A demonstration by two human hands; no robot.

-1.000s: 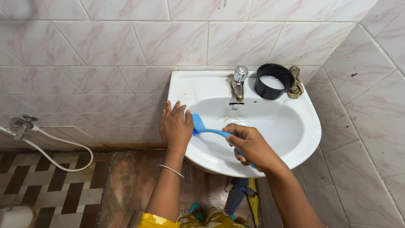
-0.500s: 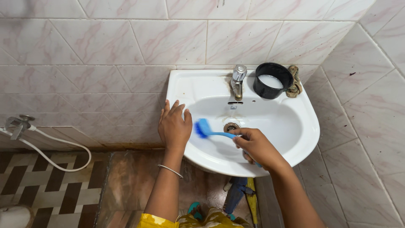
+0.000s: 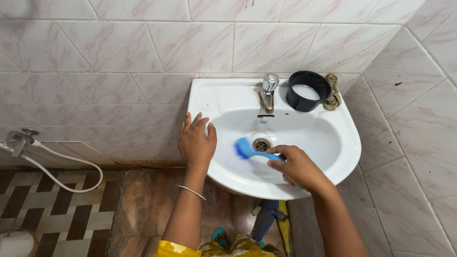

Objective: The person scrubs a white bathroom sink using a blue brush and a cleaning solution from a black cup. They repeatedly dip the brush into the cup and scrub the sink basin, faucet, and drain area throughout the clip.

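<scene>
Scrubbing the white basin with a blue brush

The brush (image 3: pixel 246 148) has swept from the left wall to beside the drain (image 3: pixel 261 144); right hand (image 3: pixel 296 167) grips its handle, left hand (image 3: pixel 196 141) lies flat, fingers spread, on the sink (image 3: pixel 342 143) rim.

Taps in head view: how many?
2. One chrome tap stands on the back rim of the white washbasin, above the drain. The other is on the left wall, low down, with a white hose. None seem hidden.
</scene>
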